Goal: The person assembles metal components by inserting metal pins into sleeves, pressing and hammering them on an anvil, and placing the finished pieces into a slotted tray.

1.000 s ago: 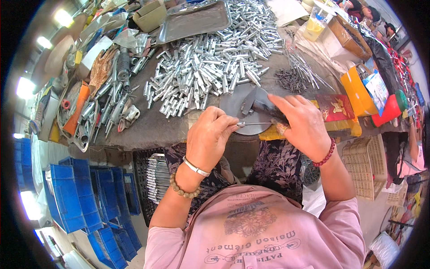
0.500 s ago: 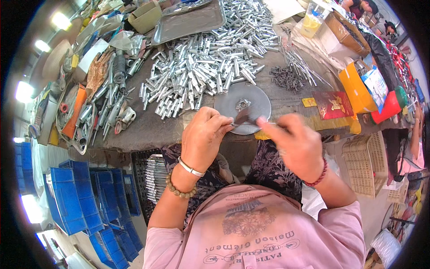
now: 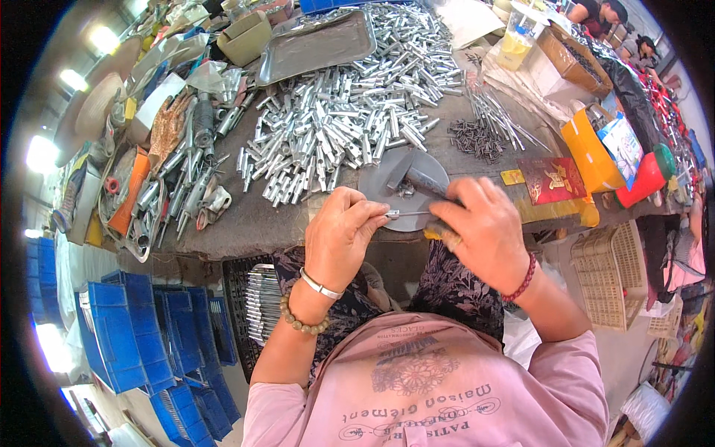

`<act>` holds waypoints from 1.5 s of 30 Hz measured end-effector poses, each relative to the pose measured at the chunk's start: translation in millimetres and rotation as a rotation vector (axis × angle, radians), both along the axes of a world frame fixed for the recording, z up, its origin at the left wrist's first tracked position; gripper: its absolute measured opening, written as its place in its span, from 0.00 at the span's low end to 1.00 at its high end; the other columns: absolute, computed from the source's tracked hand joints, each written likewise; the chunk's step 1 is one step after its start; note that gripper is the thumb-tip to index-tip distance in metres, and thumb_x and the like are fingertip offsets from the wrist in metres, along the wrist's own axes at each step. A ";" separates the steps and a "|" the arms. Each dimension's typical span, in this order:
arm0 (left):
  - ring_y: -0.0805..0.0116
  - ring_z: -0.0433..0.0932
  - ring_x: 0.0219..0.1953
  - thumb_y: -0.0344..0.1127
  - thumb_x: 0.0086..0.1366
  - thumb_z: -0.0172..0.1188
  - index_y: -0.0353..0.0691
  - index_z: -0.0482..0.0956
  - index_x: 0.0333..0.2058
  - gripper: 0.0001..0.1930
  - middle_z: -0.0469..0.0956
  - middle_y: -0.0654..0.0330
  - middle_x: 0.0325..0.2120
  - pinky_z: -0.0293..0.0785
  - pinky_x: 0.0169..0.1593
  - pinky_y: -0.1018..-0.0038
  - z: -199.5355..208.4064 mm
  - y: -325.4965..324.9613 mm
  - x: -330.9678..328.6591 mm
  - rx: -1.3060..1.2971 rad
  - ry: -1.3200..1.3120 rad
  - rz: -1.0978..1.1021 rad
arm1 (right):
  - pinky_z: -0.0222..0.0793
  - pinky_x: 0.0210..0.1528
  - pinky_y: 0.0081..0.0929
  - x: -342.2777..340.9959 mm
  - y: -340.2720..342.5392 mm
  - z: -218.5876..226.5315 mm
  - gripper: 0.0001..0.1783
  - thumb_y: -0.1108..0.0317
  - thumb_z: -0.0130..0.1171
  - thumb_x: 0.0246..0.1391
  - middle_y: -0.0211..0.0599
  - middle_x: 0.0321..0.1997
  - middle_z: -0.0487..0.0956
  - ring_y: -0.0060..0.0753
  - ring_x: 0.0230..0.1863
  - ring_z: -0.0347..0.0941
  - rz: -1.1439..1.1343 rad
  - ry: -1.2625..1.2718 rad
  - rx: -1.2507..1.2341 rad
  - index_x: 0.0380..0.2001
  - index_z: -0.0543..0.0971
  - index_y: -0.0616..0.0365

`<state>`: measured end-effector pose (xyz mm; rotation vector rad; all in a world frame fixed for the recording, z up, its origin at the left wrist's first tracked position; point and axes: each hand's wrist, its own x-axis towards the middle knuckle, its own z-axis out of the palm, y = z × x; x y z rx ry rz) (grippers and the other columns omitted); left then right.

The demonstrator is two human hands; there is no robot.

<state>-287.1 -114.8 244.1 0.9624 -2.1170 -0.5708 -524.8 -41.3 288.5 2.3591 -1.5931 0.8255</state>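
Note:
My left hand (image 3: 339,235) pinches a small silver metal tube (image 3: 392,214) between thumb and fingertips, over the near edge of a round grey metal disc (image 3: 370,182). A thin metal rod (image 3: 417,214) runs from the tube to the fingers of my right hand (image 3: 480,227). Closed too, the right hand also grips a dark hammer (image 3: 426,182), whose head is over the disc. How the fingers share rod and handle is partly hidden.
Beyond the disc lies a big heap of silver tubes (image 3: 335,127), with a metal tray (image 3: 316,48) behind it. Short dark pins (image 3: 477,140) and long thin rods (image 3: 506,115) lie right of it. Tools (image 3: 179,171) crowd the left; blue bins (image 3: 112,335) stand below.
The hammer, blurred close to my hands before, now shows clearly farther out over the disc. My right hand has shifted slightly left, and the tube and rod are now plainly visible.

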 end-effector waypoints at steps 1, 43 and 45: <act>0.60 0.79 0.36 0.26 0.61 0.73 0.40 0.89 0.43 0.10 0.78 0.58 0.35 0.75 0.40 0.69 -0.3 0.6 0.8 0.003 -0.001 0.002 | 0.75 0.44 0.43 4.8 7.5 0.8 0.16 0.76 0.65 0.49 0.37 0.38 0.76 0.48 0.42 0.79 -0.014 0.022 0.084 0.43 0.83 0.53; 0.80 0.68 0.20 0.24 0.69 0.64 0.38 0.67 0.65 0.27 0.86 0.54 0.35 0.63 0.23 0.79 -170.2 128.6 217.6 0.755 0.816 1.153 | 0.76 0.46 0.19 66.7 26.0 -78.2 0.35 0.85 0.55 0.64 0.34 0.47 0.82 0.20 0.42 0.78 0.183 -0.991 1.273 0.72 0.68 0.52; 0.79 0.69 0.20 0.23 0.68 0.64 0.37 0.67 0.64 0.28 0.86 0.54 0.35 0.64 0.23 0.78 -203.6 144.8 245.4 0.764 0.751 1.265 | 0.76 0.46 0.19 67.1 24.7 -81.7 0.34 0.85 0.54 0.65 0.34 0.47 0.82 0.19 0.42 0.78 0.170 -0.990 1.297 0.72 0.68 0.52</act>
